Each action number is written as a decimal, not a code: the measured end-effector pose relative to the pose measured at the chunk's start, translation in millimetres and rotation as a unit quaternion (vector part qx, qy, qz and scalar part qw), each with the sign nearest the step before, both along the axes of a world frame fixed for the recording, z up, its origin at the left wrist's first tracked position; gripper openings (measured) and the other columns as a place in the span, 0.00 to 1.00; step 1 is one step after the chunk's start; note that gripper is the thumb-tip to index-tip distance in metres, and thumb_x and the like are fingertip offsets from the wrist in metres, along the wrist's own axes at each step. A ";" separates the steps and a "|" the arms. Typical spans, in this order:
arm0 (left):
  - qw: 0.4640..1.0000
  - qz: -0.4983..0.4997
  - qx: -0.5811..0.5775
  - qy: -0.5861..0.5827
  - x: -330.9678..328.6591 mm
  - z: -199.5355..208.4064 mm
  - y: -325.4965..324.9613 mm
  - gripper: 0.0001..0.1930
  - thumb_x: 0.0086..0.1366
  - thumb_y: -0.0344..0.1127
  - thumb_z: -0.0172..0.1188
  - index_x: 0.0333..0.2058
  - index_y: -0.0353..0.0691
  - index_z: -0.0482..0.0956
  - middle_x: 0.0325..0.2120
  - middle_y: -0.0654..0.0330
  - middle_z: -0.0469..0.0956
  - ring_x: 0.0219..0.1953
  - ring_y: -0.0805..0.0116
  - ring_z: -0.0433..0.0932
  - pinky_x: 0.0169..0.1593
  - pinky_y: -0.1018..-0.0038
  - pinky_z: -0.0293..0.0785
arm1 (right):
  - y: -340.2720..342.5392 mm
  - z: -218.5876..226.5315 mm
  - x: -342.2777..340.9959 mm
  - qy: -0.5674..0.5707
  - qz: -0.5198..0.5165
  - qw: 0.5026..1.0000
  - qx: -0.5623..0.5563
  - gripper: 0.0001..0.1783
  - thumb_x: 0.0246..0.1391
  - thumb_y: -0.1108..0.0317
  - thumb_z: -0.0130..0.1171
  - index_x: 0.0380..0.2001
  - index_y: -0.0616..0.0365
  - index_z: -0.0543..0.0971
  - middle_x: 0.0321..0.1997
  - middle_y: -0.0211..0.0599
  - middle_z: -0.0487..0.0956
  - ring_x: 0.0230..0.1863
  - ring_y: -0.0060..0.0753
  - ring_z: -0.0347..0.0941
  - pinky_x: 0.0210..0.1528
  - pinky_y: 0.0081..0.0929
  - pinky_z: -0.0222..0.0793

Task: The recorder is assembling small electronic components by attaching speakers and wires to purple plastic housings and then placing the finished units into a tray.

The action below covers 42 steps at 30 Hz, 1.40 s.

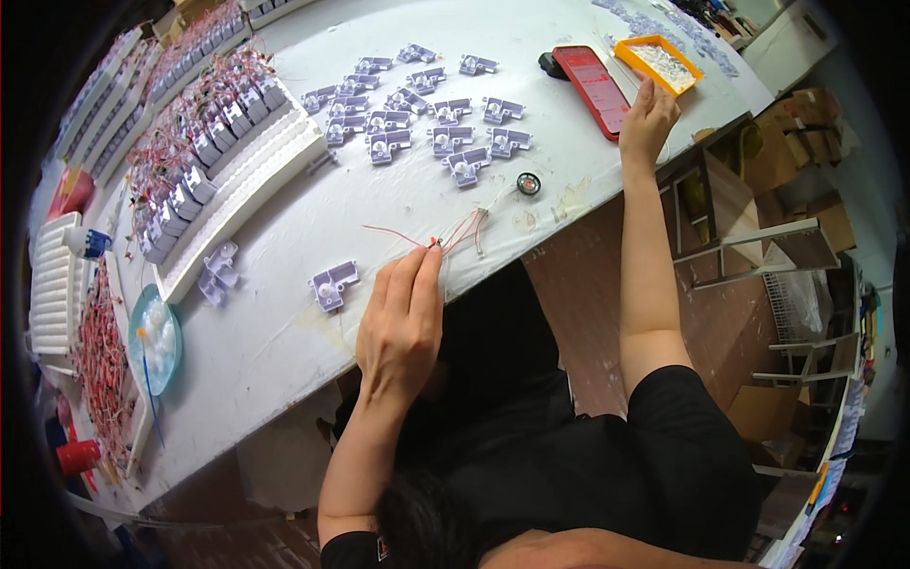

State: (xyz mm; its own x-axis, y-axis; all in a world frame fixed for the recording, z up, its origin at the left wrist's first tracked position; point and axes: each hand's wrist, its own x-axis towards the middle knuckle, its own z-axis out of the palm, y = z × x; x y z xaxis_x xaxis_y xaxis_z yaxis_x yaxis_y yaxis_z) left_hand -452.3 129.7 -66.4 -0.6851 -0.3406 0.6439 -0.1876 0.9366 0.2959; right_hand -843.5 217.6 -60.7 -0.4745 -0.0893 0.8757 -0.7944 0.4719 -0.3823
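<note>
My left hand [403, 303] is closed, its fingertips pinching a small wired part [434, 244] just above the table's near edge. Thin red and white wires [466, 230] spread from it toward a small round black speaker [529, 183]. Left of this hand lies a single pale purple plastic housing [334, 284]. My right hand [649, 128] reaches out to the near rim of a yellow tray [699, 72] holding many small white pieces. Its fingers are curled together, and what they hold is too small to make out. Beside them lies a red-framed phone [590, 90].
Several more purple housings [449, 140] lie spread across the table's middle. At left stands a white rack [248, 180] of wired purple units. Near it are a teal dish [137, 327] with white fluff and a heap of red wires [100, 365]. Cardboard boxes [806, 128] stand right.
</note>
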 end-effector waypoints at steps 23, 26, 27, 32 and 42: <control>0.990 0.142 0.014 -0.016 35.7 10.4 13.6 0.16 0.56 0.31 0.69 0.45 0.43 0.81 0.37 0.64 0.81 0.37 0.66 0.73 0.46 0.71 0.64 | 2.9 -4.7 267.3 -0.051 0.441 0.885 0.139 0.11 0.43 0.73 0.69 0.33 0.49 0.84 0.31 0.27 0.80 0.36 0.34 0.71 0.40 0.29 0.70; 0.989 0.141 0.035 -0.015 36.5 17.6 14.5 0.14 0.57 0.30 0.68 0.44 0.41 0.82 0.34 0.62 0.82 0.36 0.66 0.74 0.44 0.71 0.67 | 5.2 -5.8 270.1 -0.054 0.430 0.887 0.157 0.10 0.44 0.72 0.69 0.33 0.49 0.84 0.29 0.28 0.79 0.36 0.34 0.71 0.38 0.29 0.70; 0.983 0.135 0.123 0.029 37.3 19.2 15.7 0.13 0.58 0.29 0.68 0.43 0.40 0.83 0.34 0.62 0.82 0.36 0.65 0.74 0.44 0.72 0.69 | 5.5 -4.6 273.0 -0.070 0.428 0.890 0.140 0.10 0.44 0.71 0.70 0.33 0.49 0.84 0.30 0.27 0.79 0.36 0.34 0.71 0.38 0.29 0.70; 0.866 0.081 0.464 0.167 40.0 24.7 18.4 0.11 0.63 0.29 0.66 0.43 0.35 0.83 0.34 0.61 0.84 0.30 0.79 0.76 0.33 0.79 0.73 | -1.1 -0.1 285.7 -0.095 0.408 0.905 0.070 0.13 0.38 0.74 0.75 0.31 0.50 0.85 0.31 0.25 0.82 0.35 0.28 0.71 0.37 0.25 0.68; 0.719 -0.003 0.647 0.253 41.9 27.9 20.4 0.12 0.66 0.27 0.62 0.46 0.28 0.80 0.36 0.55 0.83 0.33 0.73 0.82 0.39 0.79 0.81 | -2.6 1.7 290.3 -0.076 0.408 0.910 0.021 0.13 0.36 0.73 0.76 0.30 0.51 0.86 0.29 0.26 0.83 0.31 0.26 0.71 0.33 0.22 0.69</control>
State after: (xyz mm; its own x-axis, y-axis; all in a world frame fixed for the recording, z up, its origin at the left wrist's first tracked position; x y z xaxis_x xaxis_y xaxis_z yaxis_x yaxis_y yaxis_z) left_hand -410.4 150.1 -38.5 -0.4792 -0.8767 -0.0425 0.2533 -0.1845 0.9496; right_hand -553.2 215.0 -59.0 -0.3500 -0.4975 0.7937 -0.8265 -0.2348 -0.5116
